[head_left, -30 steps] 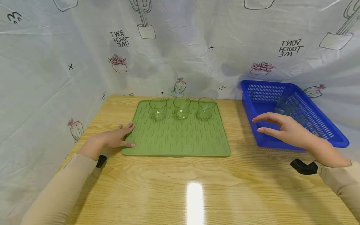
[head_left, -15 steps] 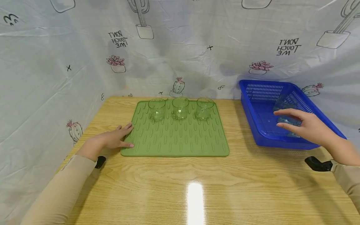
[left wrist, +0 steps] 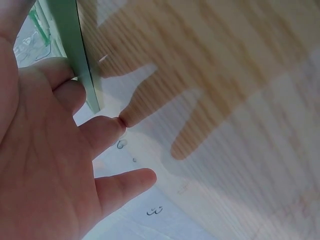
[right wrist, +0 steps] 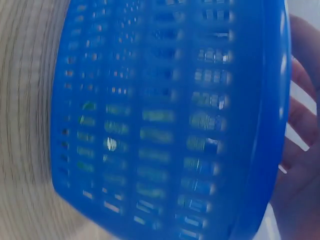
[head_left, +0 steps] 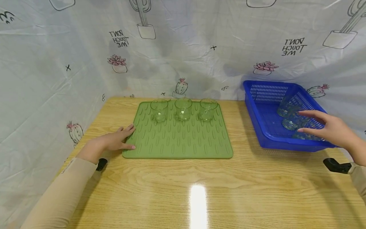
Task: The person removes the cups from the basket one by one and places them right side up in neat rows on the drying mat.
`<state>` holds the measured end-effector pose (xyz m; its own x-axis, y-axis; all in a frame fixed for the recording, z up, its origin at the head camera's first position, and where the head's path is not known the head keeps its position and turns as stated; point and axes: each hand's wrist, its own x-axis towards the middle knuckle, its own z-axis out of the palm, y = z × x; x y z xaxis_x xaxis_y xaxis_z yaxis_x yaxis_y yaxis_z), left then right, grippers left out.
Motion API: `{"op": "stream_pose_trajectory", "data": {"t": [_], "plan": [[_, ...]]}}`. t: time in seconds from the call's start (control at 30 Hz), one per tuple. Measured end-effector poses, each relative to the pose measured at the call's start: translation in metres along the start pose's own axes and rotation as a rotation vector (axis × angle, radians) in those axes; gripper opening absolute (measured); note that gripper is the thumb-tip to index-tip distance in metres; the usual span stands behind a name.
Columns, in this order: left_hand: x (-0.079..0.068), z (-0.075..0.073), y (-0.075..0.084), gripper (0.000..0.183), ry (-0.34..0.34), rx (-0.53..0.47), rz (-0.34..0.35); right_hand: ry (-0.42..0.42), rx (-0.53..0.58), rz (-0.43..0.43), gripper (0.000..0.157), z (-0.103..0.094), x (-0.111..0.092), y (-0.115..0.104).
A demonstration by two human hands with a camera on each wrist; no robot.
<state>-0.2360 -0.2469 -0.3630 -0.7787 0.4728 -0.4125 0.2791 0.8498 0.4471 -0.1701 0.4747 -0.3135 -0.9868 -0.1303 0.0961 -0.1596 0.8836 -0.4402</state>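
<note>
Three clear glass cups stand in a row along the back of a green ribbed mat: a left cup, a middle cup and a right cup. My left hand rests at the mat's left edge, fingers spread; the left wrist view has the mat's edge by the fingertips. To the right, my right hand hovers over the near right part of a blue plastic basket, thumb and fingers apart and holding nothing. Several glass cups lie inside the basket, some partly behind this hand.
Everything stands on a wood-grain table. A white sheet printed with cacti hangs behind and along the left side. In the right wrist view, the basket's slotted wall fills most of the frame.
My right hand has moved right, from beside the basket's left wall to over its right part, uncovering more of the glasses inside. The left hand and the three cups have stayed in place.
</note>
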Motion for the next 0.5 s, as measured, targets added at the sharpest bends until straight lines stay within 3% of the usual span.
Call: {"op": "stream_pose_trajectory", "data": {"t": [0.5], "plan": [[0.000,-0.001,0.001,0.104,-0.009,-0.005,0.011,-0.065,-0.052,0.083,0.096,-0.006,-0.003,0.028]]}}
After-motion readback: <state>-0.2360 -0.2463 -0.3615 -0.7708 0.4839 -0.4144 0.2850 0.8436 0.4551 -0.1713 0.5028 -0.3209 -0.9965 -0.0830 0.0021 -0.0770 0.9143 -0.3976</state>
